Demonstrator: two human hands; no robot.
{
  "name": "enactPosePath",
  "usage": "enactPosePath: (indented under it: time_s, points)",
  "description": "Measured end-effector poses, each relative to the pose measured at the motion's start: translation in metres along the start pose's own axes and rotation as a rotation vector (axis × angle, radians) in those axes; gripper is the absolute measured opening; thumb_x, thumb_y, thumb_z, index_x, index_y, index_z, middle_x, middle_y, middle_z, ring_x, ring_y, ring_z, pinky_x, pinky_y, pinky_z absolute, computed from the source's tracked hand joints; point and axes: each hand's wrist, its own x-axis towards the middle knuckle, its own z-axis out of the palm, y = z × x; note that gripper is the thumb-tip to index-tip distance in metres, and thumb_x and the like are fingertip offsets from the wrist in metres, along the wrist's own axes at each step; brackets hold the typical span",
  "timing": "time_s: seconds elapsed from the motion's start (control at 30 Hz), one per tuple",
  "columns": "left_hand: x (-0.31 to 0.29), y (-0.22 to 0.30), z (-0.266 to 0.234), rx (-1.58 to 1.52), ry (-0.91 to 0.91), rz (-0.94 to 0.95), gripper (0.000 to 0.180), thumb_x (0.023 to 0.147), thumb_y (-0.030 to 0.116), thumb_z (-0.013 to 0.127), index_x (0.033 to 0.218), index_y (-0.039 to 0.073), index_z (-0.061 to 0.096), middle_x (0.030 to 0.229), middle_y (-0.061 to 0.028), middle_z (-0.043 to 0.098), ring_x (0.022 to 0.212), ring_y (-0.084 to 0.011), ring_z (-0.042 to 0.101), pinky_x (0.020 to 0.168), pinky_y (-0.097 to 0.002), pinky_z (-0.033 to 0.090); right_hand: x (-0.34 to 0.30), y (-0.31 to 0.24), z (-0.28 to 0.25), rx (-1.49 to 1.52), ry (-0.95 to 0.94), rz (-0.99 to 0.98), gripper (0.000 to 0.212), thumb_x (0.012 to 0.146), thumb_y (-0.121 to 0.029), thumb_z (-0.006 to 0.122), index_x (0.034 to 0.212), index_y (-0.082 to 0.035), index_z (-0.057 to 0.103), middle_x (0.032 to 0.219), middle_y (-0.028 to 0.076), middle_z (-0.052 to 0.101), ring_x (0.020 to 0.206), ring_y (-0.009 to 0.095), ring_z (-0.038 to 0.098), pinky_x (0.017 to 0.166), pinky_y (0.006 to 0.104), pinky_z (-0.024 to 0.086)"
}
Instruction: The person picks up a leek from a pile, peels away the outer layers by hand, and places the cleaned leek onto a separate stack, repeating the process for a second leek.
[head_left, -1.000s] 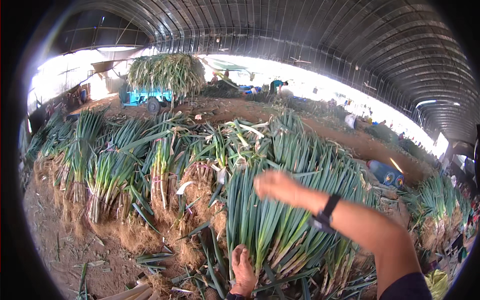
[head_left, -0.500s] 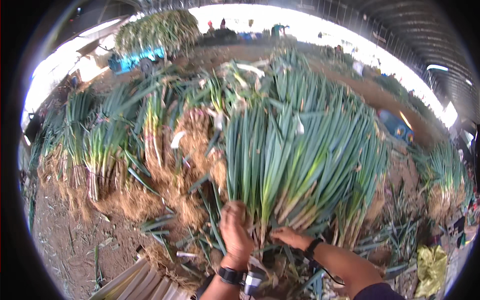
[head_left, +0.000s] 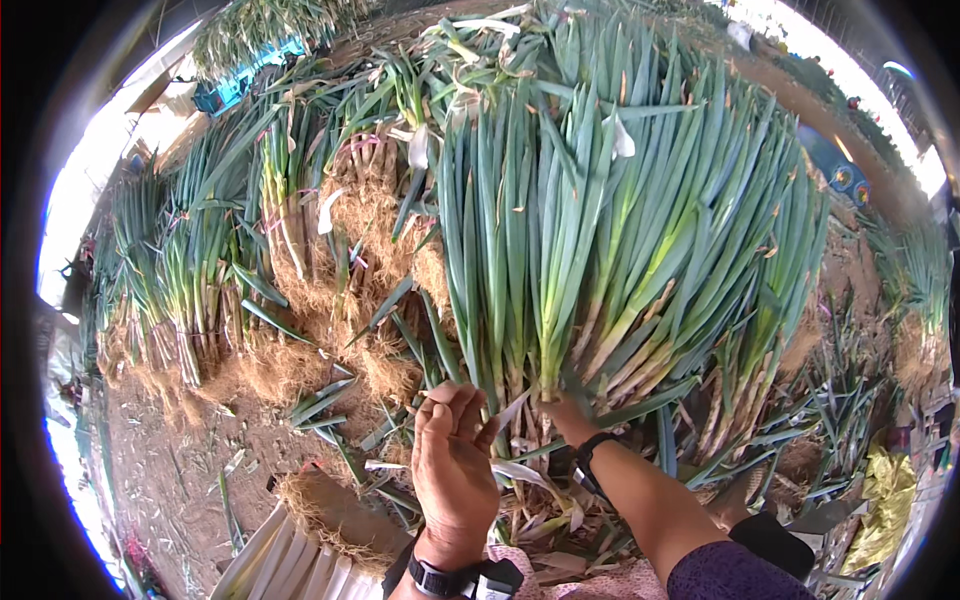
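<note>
A wide spread of long green onions lies before me, leaves pointing away and pale stalks toward me. My right hand is closed at the base of a green onion stalk near the middle; its fingertips are partly hidden by the stalks. To its left, my left hand is raised with the palm turned inward, fingers loosely bent and thumb apart, and I see nothing held in it. A pale, dry leaf strip shows just beside its fingertips.
Tied bundles of green onions with brown roots stand at the left. Loose trimmed leaves litter the soil. A pale slatted object lies near me, a yellow sack at the right. A blue vehicle carries a heap at the back.
The view has tilted down and come closer to the green onions. My right hand has moved in against the stalk base. The left hand has turned and its fingers are more bent.
</note>
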Motion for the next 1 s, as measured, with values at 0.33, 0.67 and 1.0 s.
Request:
enactPosePath:
  time_s: [0.33, 0.67, 1.0]
  points:
    - [0.005, -0.005, 0.002, 0.03, 0.002, -0.027, 0.027, 0.089, 0.031, 0.045, 0.108, 0.014, 0.053, 0.111, -0.0032, 0.056, 0.106, -0.0193, 0.05, 0.088, -0.0374, 0.037, -0.026, 0.007, 0.012, 0.181, -0.425, 0.076, 0.034, 0.08, -0.03, 0.06, 0.105, -0.007, 0.058, 0.097, 0.011, 0.058, 0.09, 0.018, 0.053, 0.075, 0.0334, 0.042]
    - [0.013, -0.014, -0.001, -0.068, -0.032, -0.034, 0.024, 0.086, 0.027, 0.054, 0.104, 0.012, 0.055, 0.102, -0.0029, 0.059, 0.097, -0.017, 0.053, 0.085, -0.0349, 0.039, -0.109, -0.048, -0.016, 0.108, 0.198, -0.413, 0.035, 0.088, -0.039, 0.05, 0.084, -0.004, 0.053, 0.058, 0.001, 0.044, 0.054, 0.009, 0.046, 0.048, 0.0274, 0.038]
    - [-0.022, -0.057, 0.033, 0.138, -0.384, -0.413, 0.037, 0.082, 0.027, 0.064, 0.107, 0.002, 0.053, 0.089, -0.0051, 0.058, 0.077, -0.0173, 0.056, 0.067, -0.0312, 0.047, -0.259, -0.058, -0.082, 0.351, -0.262, -0.459, 0.04, 0.09, -0.03, 0.054, 0.117, 0.0, 0.048, 0.092, 0.004, 0.056, 0.085, 0.01, 0.052, 0.074, 0.0225, 0.042]
